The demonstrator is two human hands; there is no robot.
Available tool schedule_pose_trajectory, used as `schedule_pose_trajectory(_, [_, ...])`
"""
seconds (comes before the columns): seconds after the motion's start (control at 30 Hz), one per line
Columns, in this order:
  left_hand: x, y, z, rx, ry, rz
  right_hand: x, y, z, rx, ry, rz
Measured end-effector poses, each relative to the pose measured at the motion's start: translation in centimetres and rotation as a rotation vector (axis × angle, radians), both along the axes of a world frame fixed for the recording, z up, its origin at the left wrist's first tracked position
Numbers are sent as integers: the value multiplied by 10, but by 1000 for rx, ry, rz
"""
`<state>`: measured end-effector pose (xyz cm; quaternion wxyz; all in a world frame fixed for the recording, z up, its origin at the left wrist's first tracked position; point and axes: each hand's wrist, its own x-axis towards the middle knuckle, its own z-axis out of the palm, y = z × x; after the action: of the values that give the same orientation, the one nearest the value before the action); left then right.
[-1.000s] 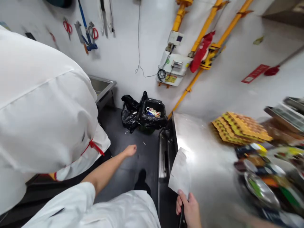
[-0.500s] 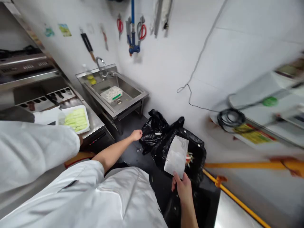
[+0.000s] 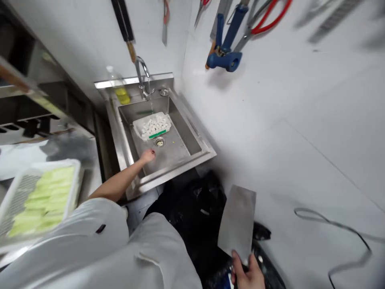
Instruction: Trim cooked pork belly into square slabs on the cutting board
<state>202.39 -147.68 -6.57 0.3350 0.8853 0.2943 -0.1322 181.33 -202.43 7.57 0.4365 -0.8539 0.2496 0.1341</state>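
My right hand (image 3: 248,275) is closed on a wide metal cleaver (image 3: 237,218), whose blade points up and away over the black bags. Over the near left part of the steel sink (image 3: 177,158), my left hand (image 3: 148,155) is held with its fingers curled; what it holds, if anything, is too small to name. A white tray of small white pieces (image 3: 155,124) sits in the basin beyond that hand, beside the drain (image 3: 159,142). The chrome faucet (image 3: 141,72) stands at the sink's back edge.
A white basket (image 3: 78,172) of pale green slices rests on the steel counter at left. A bottle with yellow liquid (image 3: 122,94) stands behind the sink. Scissors (image 3: 266,26) and a blue spray nozzle (image 3: 225,58) hang above. Black plastic bags (image 3: 198,200) lie below the sink's front.
The view has turned left and come closer to the sink. My left hand has moved from beside the black bag to over the basin. The cleaver has moved away from the open bin.
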Motion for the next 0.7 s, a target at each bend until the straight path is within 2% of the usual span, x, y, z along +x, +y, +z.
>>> schedule_pose_trajectory(0.1, [96, 46, -32, 104, 82, -25, 85, 38, 13, -23, 103, 24])
schedule_pose_trajectory(0.17, [144, 68, -54, 174, 119, -24, 135, 67, 26, -94, 108, 66])
schedule_pose_trajectory(0.23, [180, 81, -77, 218, 157, -33, 177, 94, 37, -179, 103, 122])
schedule_pose_trajectory(0.33, [216, 88, -107, 229, 228, -61, 225, 123, 46, -234, 126, 199])
schedule_pose_trajectory(0.43, [232, 89, -126, 228, 275, -103, 265, 141, 49, -241, 181, 267])
schedule_pose_trajectory(0.5, [231, 90, -132, 226, 288, -150, 291, 151, 49, -235, 231, 344])
schedule_pose_trajectory(0.6, [216, 87, -132, 217, 286, -225, 332, 171, 45, -222, 285, 484])
schedule_pose_trajectory(0.7, [191, 77, -128, 206, 273, -287, 372, 205, 36, -206, 243, 585])
